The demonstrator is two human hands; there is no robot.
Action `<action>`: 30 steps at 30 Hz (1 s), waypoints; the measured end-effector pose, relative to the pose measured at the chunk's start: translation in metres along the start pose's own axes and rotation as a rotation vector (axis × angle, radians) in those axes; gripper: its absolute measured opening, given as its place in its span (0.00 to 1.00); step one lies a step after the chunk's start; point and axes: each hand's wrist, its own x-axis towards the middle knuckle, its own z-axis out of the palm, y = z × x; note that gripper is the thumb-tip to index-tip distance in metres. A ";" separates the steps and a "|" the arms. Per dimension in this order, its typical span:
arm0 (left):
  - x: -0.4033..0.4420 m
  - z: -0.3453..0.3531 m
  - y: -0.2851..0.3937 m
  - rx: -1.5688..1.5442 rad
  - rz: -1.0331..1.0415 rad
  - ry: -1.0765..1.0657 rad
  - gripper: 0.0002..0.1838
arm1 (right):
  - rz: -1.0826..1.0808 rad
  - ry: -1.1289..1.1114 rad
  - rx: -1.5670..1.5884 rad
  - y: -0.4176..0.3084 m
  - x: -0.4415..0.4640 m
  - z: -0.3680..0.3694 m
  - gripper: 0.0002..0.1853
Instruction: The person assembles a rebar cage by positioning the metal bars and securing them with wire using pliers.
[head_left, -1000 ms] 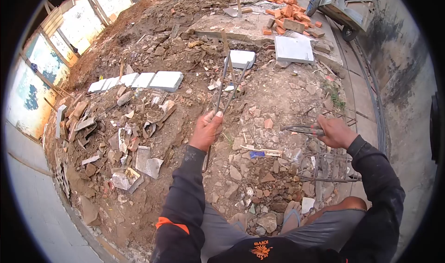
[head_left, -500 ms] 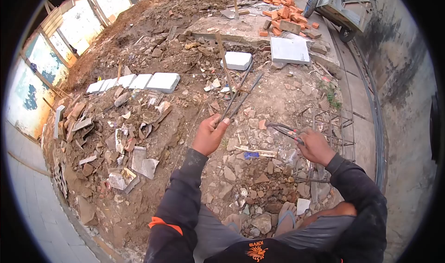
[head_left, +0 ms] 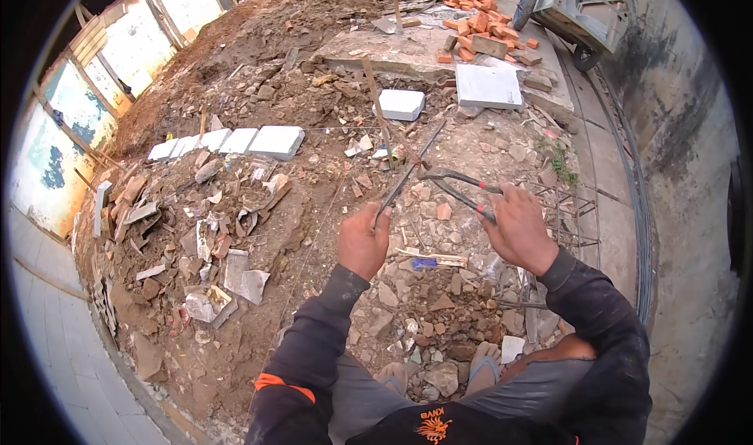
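Observation:
My left hand (head_left: 363,241) is closed around thin dark steel rods (head_left: 403,180), which slant up and away to the right. A twist of rusty tie wire (head_left: 418,160) is around the rods beyond my fingers. In my right hand (head_left: 524,231) are dark pincers (head_left: 461,177) with red bands on the handles. The handles are spread apart, with fingers and thumb around their ends. The jaws are at the tie wire; whether they grip it cannot be made out.
Broken rubble (head_left: 439,319) covers the ground around my sandalled feet. A steel rebar cage (head_left: 579,209) lies to the right. Ahead are a wooden stake (head_left: 375,100), white blocks (head_left: 276,140), a white slab (head_left: 488,86), orange bricks (head_left: 478,25) and a cart (head_left: 576,17) by the wall.
My right hand has brought the pincers left and up to the rods, and their handles have spread apart. My left hand has shifted slightly right and down, still holding the rods.

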 end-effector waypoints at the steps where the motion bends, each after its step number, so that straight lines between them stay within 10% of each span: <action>1: 0.000 0.000 0.001 0.031 0.001 0.004 0.08 | -0.008 -0.001 0.006 0.000 0.000 0.000 0.20; 14: -0.005 0.012 -0.004 0.250 0.113 0.095 0.09 | 0.075 -0.266 0.177 -0.003 0.005 -0.007 0.19; 22: 0.013 -0.011 -0.024 0.134 0.146 -0.288 0.09 | -0.022 -0.085 0.096 0.046 0.010 0.029 0.14; 30: 0.007 0.012 -0.016 0.154 -0.030 -0.173 0.12 | 0.001 -0.013 0.145 0.040 0.027 0.040 0.15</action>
